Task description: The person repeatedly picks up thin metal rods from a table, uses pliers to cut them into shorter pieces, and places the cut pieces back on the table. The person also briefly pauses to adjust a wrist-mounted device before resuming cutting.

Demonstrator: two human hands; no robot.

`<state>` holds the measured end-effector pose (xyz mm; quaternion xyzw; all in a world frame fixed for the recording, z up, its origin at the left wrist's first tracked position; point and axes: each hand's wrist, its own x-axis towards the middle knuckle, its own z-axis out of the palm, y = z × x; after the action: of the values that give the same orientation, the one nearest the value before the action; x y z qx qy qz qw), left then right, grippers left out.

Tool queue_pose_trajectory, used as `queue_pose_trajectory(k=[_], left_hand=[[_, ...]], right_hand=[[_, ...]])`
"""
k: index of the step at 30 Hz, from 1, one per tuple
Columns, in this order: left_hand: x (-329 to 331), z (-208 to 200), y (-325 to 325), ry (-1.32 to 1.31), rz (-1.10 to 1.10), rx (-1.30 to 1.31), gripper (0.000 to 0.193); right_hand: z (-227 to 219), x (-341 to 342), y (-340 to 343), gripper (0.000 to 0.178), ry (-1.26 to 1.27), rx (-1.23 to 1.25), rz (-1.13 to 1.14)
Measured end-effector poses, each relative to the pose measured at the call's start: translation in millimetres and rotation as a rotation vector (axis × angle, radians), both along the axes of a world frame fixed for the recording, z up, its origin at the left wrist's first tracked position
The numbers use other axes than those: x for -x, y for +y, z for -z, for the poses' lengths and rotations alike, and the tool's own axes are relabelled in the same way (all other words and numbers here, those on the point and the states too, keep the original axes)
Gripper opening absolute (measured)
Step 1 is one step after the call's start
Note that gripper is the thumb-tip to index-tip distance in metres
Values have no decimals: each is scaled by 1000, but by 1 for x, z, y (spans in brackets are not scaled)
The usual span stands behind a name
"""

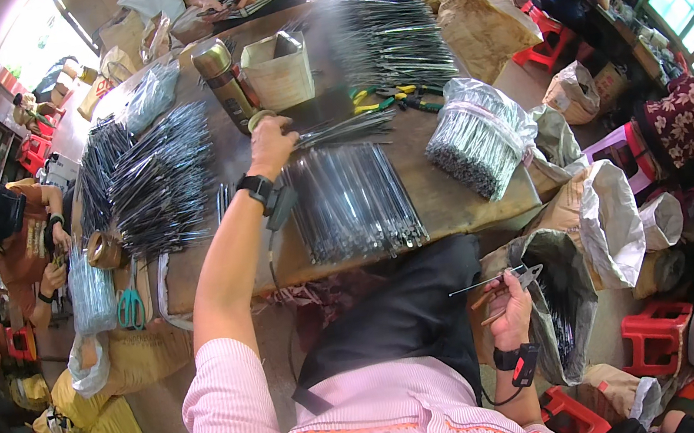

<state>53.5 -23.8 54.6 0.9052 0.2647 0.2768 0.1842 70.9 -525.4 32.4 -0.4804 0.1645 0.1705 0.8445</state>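
Stretched over the table, my left hand (272, 146) has its fingers closed on a small round tan thing (261, 118), perhaps a tape roll, beside the metal flask (225, 83). Low at the right, my right hand (510, 311) is closed on a pair of pliers (531, 274). A thin metal rod (472, 286) also sticks out leftward from that hand. Between my arms, on the table's near side, lies a flat row of thin metal rods (354, 202). A few loose rods (344, 128) lie just beyond it.
More rod piles lie on the table at the left (163, 184) and far side (389, 40). A plastic-wrapped bundle (482, 142) sits at the right, near several pliers (397, 98). An open sack (565, 310) stands beside my right hand. People work around the room.
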Motion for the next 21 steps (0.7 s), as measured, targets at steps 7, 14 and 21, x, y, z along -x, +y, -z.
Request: queue_pose_trajectory(k=[7, 14, 21], left_hand=[[111, -26, -53, -142, -30, 520, 23], [141, 29, -139, 188, -178, 448, 33], [149, 31, -133, 203, -274, 358, 28]], right_hand=[[-4, 3, -2, 7, -25, -138, -89], [-18, 5, 33, 12, 6, -236, -234], [-38, 22, 46, 7, -59, -231, -289]])
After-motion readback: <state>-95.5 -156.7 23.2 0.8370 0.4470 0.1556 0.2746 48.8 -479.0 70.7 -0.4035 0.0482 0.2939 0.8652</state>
